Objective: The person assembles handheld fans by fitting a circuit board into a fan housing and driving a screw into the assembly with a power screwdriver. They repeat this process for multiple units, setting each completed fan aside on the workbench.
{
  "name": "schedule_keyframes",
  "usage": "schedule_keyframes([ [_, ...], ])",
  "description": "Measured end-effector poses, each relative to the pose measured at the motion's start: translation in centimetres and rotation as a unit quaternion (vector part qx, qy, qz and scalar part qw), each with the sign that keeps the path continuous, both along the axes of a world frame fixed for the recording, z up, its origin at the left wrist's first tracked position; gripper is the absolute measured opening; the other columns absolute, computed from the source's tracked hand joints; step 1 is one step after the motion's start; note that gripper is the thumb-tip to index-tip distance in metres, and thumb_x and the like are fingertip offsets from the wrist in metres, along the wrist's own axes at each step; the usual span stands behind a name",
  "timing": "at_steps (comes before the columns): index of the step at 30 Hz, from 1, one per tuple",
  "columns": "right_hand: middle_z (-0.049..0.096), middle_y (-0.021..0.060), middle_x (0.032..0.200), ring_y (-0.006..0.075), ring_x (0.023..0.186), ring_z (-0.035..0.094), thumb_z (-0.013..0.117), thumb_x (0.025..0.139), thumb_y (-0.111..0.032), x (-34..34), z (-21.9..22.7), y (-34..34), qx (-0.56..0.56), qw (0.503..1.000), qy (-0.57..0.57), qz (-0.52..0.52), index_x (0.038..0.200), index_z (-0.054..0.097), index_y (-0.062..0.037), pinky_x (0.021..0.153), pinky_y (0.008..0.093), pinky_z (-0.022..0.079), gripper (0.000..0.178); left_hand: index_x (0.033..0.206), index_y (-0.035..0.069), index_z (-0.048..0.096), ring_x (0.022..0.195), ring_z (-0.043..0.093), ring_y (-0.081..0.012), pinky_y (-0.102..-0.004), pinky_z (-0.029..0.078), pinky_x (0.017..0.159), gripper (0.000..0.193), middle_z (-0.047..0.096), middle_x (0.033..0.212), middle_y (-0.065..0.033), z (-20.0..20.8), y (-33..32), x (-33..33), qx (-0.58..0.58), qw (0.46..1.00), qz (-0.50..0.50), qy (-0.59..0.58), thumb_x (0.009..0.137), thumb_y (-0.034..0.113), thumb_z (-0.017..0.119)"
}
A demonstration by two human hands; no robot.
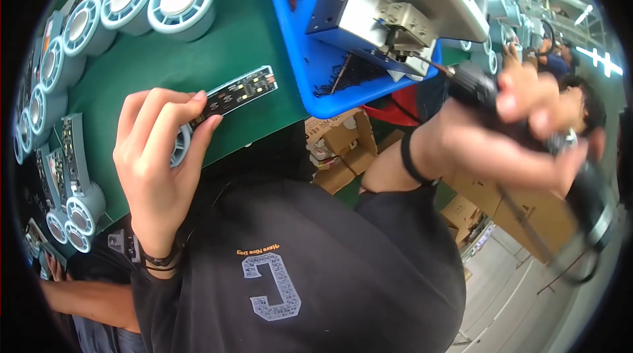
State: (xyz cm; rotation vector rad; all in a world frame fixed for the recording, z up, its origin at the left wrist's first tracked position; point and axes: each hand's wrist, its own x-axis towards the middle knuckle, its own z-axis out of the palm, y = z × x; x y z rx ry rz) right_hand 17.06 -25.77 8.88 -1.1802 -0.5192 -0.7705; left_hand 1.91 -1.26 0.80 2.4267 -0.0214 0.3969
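My left hand (155, 162) pinches a light-blue fan housing, its narrow handle pointing up and right. A dark circuit board (247, 88) lies along that handle, and the round ribbed end (180, 145) shows partly behind my fingers. On the right, my right hand (501, 135), smeared by motion, is wrapped round a black electric screwdriver (473, 86). The screwdriver's bit points left at the outlet of a grey and white screw feeder (405, 27); whether they touch I cannot tell. Under the feeder is a blue tray (302, 83) holding many dark screws (356, 76).
Light-blue fan housings (181, 3) line the green table (244, 30) at the left and back. Some at the lower left have boards in their handles (72, 155). Open cardboard boxes (346, 148) stand below the table edge. Another person's forearm (92, 301) reaches in at lower left.
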Motion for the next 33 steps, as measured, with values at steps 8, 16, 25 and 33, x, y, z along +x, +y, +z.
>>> schedule_keyframes([
  [8, 0.046, 0.0025, 0.069, 0.0163, 0.043, 0.044, 0.045, 0.099, -0.036, 3.1, -0.9, -0.1, -0.178, 0.981, 0.047, 0.064, 0.124, 0.050, -0.0128, 0.050, 0.0318, 0.045, 0.034, 0.096, 0.000, 0.069, 0.088, 0.063, -0.0269, -0.0361, 0.049, 0.073, 0.025, 0.068, 0.092, -0.0090, -0.1, -0.3, 0.5, 0.001, 1.000, -0.001, 0.007, 0.077, -0.005, 0.085],
  [16, 0.046, 0.0026, 0.067, 0.0160, 0.042, 0.042, 0.046, 0.098, -0.033, 4.5, -1.8, -1.2, -0.205, 0.938, 0.018, 0.280, 0.123, 0.052, -0.0120, 0.047, 0.0322, 0.042, 0.033, 0.096, 0.002, 0.070, 0.086, 0.062, -0.0275, -0.0366, 0.050, 0.074, 0.028, 0.068, 0.091, -0.0082, -0.4, -0.2, 0.2, -0.003, 1.000, 0.012, 0.010, 0.074, -0.002, 0.088],
  [25, 0.046, 0.0024, 0.072, 0.0141, 0.041, 0.041, 0.046, 0.102, -0.021, -4.8, -2.8, 5.0, -0.105, 0.983, 0.035, 0.149, 0.125, 0.051, -0.0085, 0.040, 0.0271, 0.034, 0.027, 0.093, 0.001, 0.069, 0.086, 0.062, -0.0267, -0.0358, 0.050, 0.071, 0.029, 0.070, 0.091, -0.0081, -0.5, 0.3, 0.5, -0.009, 1.000, -0.008, -0.005, 0.071, -0.003, 0.088],
  [33, 0.043, 0.0019, 0.079, 0.0114, 0.042, 0.040, 0.043, 0.106, -0.017, -5.2, -5.6, 7.1, -0.108, 0.982, 0.032, 0.152, 0.124, 0.050, -0.0123, 0.040, 0.0261, 0.035, 0.020, 0.093, 0.002, 0.069, 0.086, 0.063, -0.0276, -0.0365, 0.051, 0.070, 0.032, 0.071, 0.092, -0.0080, -1.0, 0.7, 0.3, -0.009, 1.000, -0.013, -0.014, 0.068, -0.002, 0.089],
])
